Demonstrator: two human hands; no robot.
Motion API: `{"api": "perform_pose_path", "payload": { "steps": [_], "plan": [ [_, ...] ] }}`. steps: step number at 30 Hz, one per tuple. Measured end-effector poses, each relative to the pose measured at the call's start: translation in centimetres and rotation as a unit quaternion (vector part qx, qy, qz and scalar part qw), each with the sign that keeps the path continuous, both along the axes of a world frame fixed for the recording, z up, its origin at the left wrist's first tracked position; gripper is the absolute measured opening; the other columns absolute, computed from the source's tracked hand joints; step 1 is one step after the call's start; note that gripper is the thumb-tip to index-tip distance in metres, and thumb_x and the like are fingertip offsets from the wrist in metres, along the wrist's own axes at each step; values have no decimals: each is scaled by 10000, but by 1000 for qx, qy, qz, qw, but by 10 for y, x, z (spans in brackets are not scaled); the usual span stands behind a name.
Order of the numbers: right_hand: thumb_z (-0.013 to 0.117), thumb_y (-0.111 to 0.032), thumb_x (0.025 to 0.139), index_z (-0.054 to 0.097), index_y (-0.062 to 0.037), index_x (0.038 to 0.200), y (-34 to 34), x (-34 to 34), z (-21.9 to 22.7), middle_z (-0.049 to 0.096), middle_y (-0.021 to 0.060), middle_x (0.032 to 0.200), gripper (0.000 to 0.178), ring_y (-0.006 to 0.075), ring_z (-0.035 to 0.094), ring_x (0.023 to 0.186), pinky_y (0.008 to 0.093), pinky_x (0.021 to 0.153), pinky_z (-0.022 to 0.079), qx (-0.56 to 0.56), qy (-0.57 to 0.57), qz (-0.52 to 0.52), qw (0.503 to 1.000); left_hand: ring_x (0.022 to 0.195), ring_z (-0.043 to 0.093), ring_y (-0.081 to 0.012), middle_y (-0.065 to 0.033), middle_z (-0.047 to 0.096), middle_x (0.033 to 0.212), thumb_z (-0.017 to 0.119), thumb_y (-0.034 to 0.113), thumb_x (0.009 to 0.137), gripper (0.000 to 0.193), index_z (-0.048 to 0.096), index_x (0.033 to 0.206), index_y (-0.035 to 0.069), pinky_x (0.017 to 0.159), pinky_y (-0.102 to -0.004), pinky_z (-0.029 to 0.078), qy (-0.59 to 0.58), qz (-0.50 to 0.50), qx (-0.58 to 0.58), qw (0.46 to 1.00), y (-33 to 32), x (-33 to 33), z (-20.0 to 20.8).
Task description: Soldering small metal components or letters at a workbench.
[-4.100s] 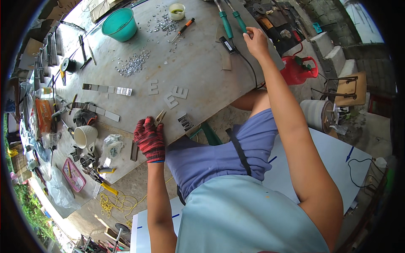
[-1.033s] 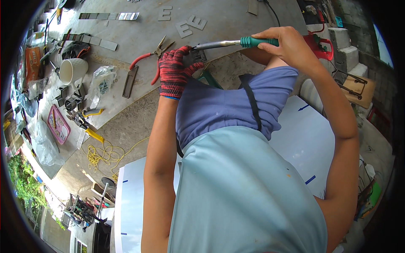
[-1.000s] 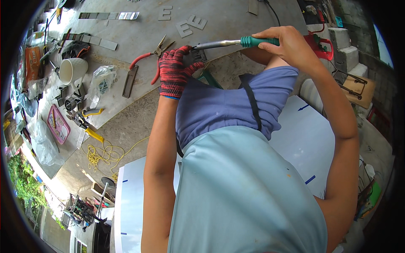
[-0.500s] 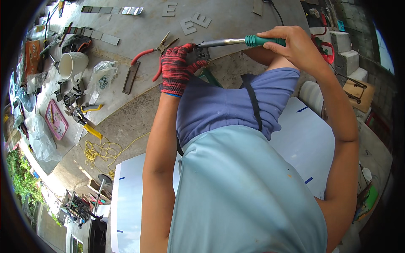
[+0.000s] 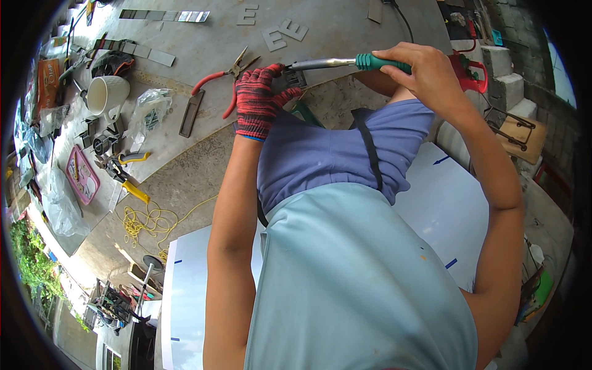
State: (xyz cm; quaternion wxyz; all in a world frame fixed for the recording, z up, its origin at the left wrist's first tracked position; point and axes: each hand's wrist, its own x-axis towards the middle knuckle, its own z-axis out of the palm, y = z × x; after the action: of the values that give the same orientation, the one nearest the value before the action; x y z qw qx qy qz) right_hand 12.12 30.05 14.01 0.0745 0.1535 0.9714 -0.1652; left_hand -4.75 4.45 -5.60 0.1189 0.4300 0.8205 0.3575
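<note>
My right hand [image 5: 419, 69] is wrapped round the green handle of a file [image 5: 324, 63], whose metal blade points left. The blade's tip meets the fingertips of my left hand [image 5: 262, 98], which wears a red and black knit glove. Beneath the blade, by the bench's edge, a small grey metal piece [image 5: 296, 79] shows between the left thumb and fingers. Part of that piece is hidden by the glove. Right beside the glove lie red-handled pliers [image 5: 213, 80], partly covered by it.
Flat metal letter shapes [image 5: 274, 41] lie on the grey bench [image 5: 209, 43]. To the left are a white cup [image 5: 106, 94], yellow-handled pliers [image 5: 132, 185], plastic bags and a pink tray [image 5: 82, 176]. A yellow cord [image 5: 145, 225] lies tangled below.
My right hand and the file have shifted slightly left and down. My left hand has stayed nearly where it was.
</note>
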Motion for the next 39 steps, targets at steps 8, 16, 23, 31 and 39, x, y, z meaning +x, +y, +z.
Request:
{"api": "perform_pose_path", "payload": {
  "steps": [8, 16, 23, 31, 39],
  "plan": [
    [736, -253, 923, 785, -150, 1180, 8, 0, 2, 757, 98, 1004, 282, 341, 706, 920, 430, 818, 554, -45, -16, -8, 999, 1022, 661, -296, -46, 749, 1053, 917, 487, 651, 634, 742, 1155, 143, 945, -444, 502, 18, -2, -9, 1000, 0, 1, 2],
    [749, -186, 924, 774, -78, 1193, 2, -1, 3, 752, 148, 1007, 290, 346, 707, 890, 400, 829, 552, -26, -15, 7, 1000, 1000, 665, -314, -62, 751, 1059, 921, 459, 665, 632, 738, 1174, 133, 933, -454, 512, 31, -8, 2, 999, -3, 1, -10],
    [748, -169, 915, 770, -62, 1186, 0, -2, 3, 759, 178, 1017, 293, 355, 711, 887, 398, 828, 557, -52, -33, -29, 998, 913, 683, -309, -78, 764, 1013, 938, 395, 662, 656, 720, 1215, 118, 857, -446, 541, 8, 3, 45, 999, -2, 4, 1],
    [734, -219, 912, 783, -72, 1147, -3, -7, 8, 766, 173, 999, 281, 391, 713, 916, 454, 860, 562, -59, -43, -40, 997, 865, 687, -301, -65, 751, 944, 915, 355, 704, 603, 725, 1224, 115, 791, -436, 544, 80, -22, 53, 995, -8, 8, -6],
    [756, -253, 912, 788, -80, 1129, -5, -7, 11, 753, 151, 938, 279, 376, 702, 862, 464, 793, 553, -54, -42, -28, 997, 889, 671, -296, -82, 731, 968, 862, 379, 776, 537, 736, 1231, 124, 817, -445, 529, 126, -40, 43, 990, -8, 6, -3]
  ]
}}
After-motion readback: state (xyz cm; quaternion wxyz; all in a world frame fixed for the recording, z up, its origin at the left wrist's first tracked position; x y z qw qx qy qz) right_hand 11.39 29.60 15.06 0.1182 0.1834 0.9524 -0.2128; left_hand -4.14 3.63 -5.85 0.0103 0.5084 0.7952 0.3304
